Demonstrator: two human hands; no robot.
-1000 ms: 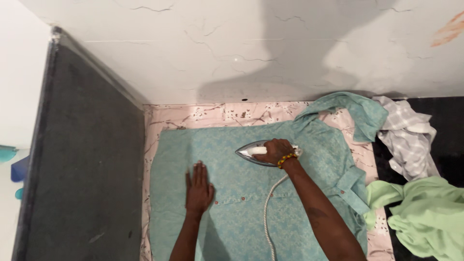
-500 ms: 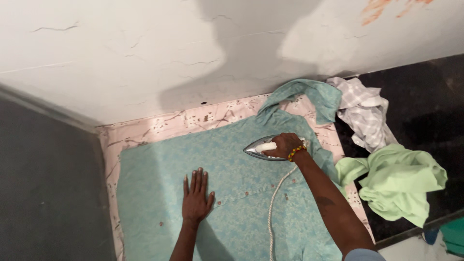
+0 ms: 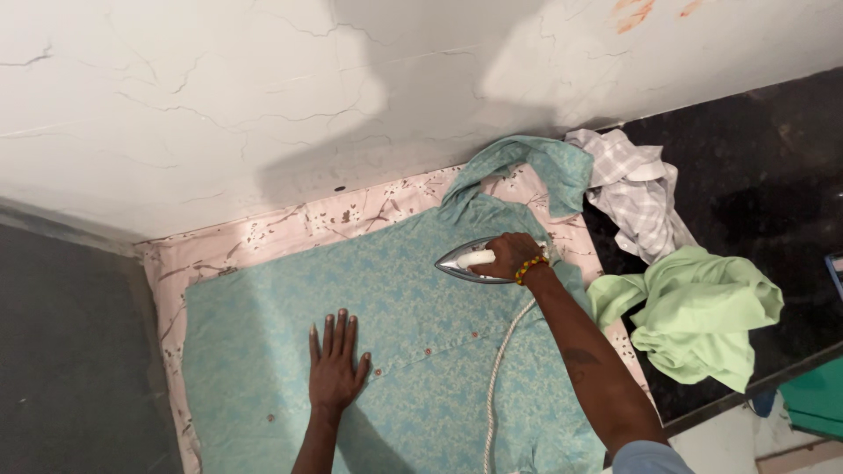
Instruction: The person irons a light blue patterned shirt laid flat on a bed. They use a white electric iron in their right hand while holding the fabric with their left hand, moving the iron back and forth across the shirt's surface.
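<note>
A teal patterned shirt (image 3: 263,351) lies spread flat on a pink floral cloth (image 3: 263,241). My right hand (image 3: 509,254), with a beaded bracelet at the wrist, grips the handle of a silver clothes iron (image 3: 465,261) that rests on the shirt's upper part near the collar. The iron's white cord (image 3: 494,386) trails down over the fabric. My left hand (image 3: 335,364) lies flat on the shirt, fingers spread, beside the button placket and left of the iron.
A white cracked wall (image 3: 263,96) rises behind the cloth. A crumpled grey checked garment (image 3: 637,197) and a light green garment (image 3: 702,316) lie on the black surface (image 3: 764,175) to the right. A dark grey surface (image 3: 70,351) lies at the left.
The view has swung, so the scene sits more to the right and tilted. The iron has stayed near the collar and my left hand has stayed flat on the shirt.
</note>
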